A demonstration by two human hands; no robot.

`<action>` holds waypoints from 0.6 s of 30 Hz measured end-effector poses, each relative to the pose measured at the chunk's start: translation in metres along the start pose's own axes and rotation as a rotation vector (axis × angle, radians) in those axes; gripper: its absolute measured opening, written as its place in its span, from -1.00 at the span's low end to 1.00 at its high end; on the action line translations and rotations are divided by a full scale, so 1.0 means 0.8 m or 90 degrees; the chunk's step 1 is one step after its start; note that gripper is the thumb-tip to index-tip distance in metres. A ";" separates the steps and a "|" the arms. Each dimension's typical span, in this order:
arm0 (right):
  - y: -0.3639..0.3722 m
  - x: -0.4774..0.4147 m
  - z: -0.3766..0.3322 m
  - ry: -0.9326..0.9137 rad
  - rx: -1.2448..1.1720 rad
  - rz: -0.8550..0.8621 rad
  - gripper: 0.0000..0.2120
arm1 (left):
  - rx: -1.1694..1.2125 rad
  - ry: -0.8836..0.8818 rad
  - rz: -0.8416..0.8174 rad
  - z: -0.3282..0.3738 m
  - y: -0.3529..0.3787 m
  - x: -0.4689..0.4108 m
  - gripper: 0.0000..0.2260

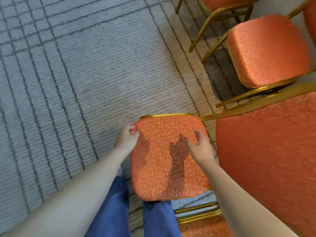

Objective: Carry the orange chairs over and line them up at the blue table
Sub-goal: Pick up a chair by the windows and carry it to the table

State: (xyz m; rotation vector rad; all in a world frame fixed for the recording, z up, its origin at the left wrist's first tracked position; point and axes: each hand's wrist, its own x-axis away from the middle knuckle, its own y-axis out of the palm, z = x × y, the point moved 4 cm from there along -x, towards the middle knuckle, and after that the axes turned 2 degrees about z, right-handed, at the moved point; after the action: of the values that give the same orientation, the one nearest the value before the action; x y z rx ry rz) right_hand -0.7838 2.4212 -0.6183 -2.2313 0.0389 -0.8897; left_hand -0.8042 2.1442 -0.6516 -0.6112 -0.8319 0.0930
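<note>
As left hand curls at orange chair corner | right hand hovers

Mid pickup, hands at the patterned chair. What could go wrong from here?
1. Grip: the left hand only pinches the edge of the patterned chair, and the right hand seems to hover off it. A lift now may tip or slip.
2. Snag: the neighbouring chair stands close on the right, and its gold frame could catch as the chair comes out.
</note>
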 end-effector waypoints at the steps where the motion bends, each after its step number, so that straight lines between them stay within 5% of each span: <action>1: 0.001 -0.007 0.009 0.011 0.000 0.002 -0.49 | 0.003 -0.027 -0.007 -0.011 0.006 -0.005 -0.76; 7: 0.024 -0.069 0.071 0.058 0.012 -0.006 -0.43 | 0.046 -0.149 0.026 -0.057 0.057 -0.040 -0.87; 11: 0.037 -0.104 0.107 0.080 0.009 -0.010 -0.38 | 0.103 -0.168 0.067 -0.083 0.082 -0.060 -0.61; 18: 0.052 -0.158 0.151 0.107 -0.033 0.034 -0.26 | 0.105 -0.177 0.159 -0.114 0.114 -0.085 -0.45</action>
State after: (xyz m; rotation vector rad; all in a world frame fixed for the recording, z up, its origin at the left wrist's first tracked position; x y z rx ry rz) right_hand -0.7975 2.4992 -0.7797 -2.1869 0.2002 -1.0549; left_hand -0.7710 2.1553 -0.7934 -0.5508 -1.0024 0.4782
